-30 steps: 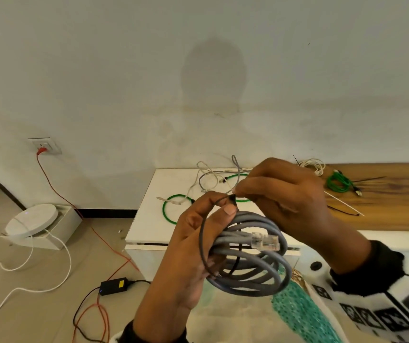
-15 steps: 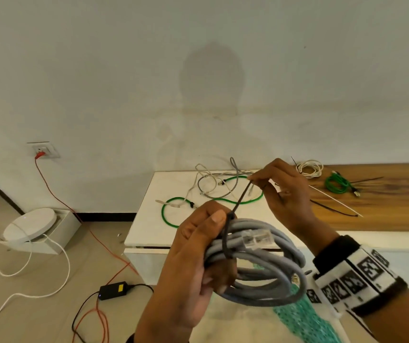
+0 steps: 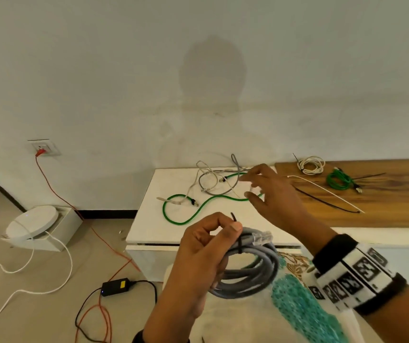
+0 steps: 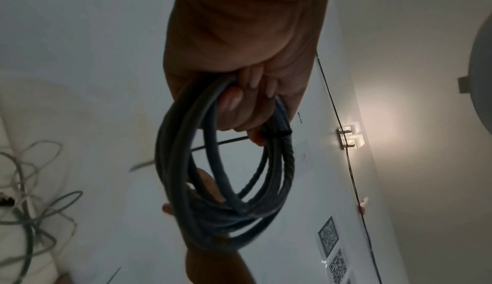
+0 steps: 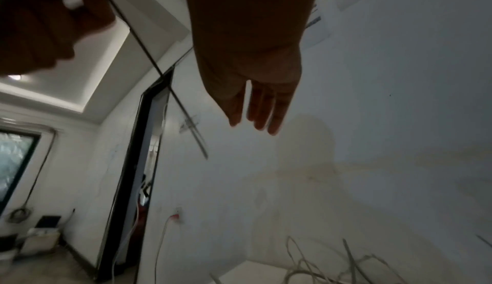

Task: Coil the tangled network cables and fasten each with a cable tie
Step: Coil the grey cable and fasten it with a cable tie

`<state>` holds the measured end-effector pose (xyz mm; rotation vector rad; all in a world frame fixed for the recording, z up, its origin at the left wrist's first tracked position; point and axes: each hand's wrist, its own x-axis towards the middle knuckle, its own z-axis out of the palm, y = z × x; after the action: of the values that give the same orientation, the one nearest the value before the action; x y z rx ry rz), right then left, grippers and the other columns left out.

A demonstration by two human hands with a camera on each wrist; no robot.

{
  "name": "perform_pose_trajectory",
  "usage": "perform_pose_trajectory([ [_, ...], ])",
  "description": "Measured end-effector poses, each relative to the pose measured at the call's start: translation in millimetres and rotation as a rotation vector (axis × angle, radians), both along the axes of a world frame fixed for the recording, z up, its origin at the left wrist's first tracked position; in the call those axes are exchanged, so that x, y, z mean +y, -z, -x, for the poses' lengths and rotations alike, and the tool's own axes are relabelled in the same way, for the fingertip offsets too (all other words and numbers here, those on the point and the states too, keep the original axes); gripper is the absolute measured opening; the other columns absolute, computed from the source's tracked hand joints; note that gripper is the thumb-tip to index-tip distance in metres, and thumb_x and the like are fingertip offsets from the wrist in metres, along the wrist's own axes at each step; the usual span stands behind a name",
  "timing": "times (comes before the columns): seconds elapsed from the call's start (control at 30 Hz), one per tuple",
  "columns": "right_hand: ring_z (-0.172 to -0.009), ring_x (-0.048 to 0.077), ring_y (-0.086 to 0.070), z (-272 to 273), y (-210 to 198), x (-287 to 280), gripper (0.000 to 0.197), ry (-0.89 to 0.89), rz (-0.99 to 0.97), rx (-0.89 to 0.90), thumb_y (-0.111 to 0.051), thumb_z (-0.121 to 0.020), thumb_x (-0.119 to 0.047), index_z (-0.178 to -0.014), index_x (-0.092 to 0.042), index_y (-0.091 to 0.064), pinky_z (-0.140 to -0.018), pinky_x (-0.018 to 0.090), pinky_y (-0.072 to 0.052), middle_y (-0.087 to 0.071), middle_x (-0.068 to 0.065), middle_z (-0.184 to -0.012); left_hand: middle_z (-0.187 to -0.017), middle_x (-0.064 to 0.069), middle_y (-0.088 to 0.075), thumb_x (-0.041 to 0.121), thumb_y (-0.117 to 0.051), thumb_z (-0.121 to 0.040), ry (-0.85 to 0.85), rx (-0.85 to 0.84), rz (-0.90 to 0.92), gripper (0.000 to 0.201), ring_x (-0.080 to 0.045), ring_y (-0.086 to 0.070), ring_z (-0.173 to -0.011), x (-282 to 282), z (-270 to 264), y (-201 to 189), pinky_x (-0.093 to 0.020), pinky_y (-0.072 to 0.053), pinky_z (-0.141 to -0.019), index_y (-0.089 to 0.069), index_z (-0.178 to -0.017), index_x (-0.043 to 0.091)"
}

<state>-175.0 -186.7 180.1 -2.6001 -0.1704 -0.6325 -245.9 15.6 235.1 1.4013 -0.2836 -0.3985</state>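
Observation:
My left hand (image 3: 223, 231) grips a coiled grey network cable (image 3: 253, 273) in front of my chest. A black cable tie (image 3: 239, 246) is cinched round the coil beside its clear plug (image 3: 262, 237), and the tie's short tail sticks up past my thumb. In the left wrist view my fingers (image 4: 247, 103) curl round the grey coil (image 4: 226, 183). My right hand (image 3: 250, 186) hovers with spread fingers and holds nothing above the tangled green cable (image 3: 198, 211) and pale grey cables (image 3: 213, 181) on the white table (image 3: 154, 226). The right wrist view shows its straight fingers (image 5: 255, 111).
On the wooden top (image 3: 384, 206) to the right lie a coiled white cable (image 3: 311, 164), a coiled green cable (image 3: 339, 179), and loose black ties (image 3: 322, 199) and a white tie (image 3: 327, 191). A power adapter (image 3: 115, 288), orange and white leads and a round white device (image 3: 32, 221) occupy the floor at left.
My right hand pulled the tie's tail up and away, tightening it round the coil, then let go and moved out over the tangled cables. The left hand kept hold of the coil.

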Motion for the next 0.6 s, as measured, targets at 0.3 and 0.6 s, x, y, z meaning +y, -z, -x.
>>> perform_pose_trajectory([
  [0.3,-0.082,0.017,-0.068,70,-63,34,0.031,-0.382,-0.949,0.652,-0.058,-0.083,-0.036,-0.088,-0.009,-0.073,-0.077,0.022,-0.052,-0.073,0.007,-0.088,-0.067,0.011,-0.068,0.043,-0.060,-0.078,-0.131,-0.555,-0.294,0.012,-0.007,-0.064,-0.058,-2,-5,18,-0.019,-0.051,-0.053,-0.066,-0.081,0.033],
  [0.6,-0.071,0.014,-0.068,82,-64,55,0.006,-0.342,-1.147,0.286,-0.071,-0.061,-0.012,-0.063,-0.018,-0.074,-0.065,0.019,-0.053,-0.073,0.007,-0.075,-0.056,0.010,-0.062,0.060,-0.050,-0.080,-0.151,-0.753,-0.380,0.034,-0.013,-0.055,-0.050,7,-10,26,-0.033,-0.047,-0.047,-0.066,-0.086,0.031],
])
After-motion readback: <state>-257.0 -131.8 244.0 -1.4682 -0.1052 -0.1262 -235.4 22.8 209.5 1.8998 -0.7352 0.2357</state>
